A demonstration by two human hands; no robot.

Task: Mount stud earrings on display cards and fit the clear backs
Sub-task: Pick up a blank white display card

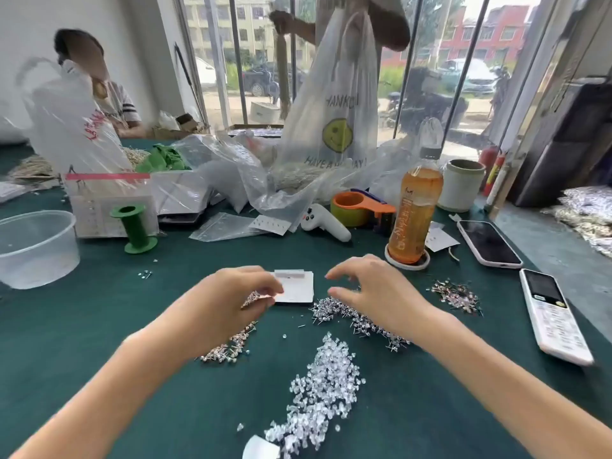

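Display cards point(296, 286): a small white stack lay flat on the green table point(99, 309), between the two hands and just beyond their fingertips. Left hand point(231, 294): fingers curled, touching the stack's near-left corner; whether it pinched a card or a stud could not be told. Right hand point(371, 289): loosely curled, apparently empty, over the silver stud pile point(347, 316), nearer to it; clear backs point(324, 385) lay nearer the body.

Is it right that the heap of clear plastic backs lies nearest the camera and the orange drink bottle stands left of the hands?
Not quite: the head view shows the orange drink bottle right of the hands. The heap of clear plastic backs does lie nearest the camera.
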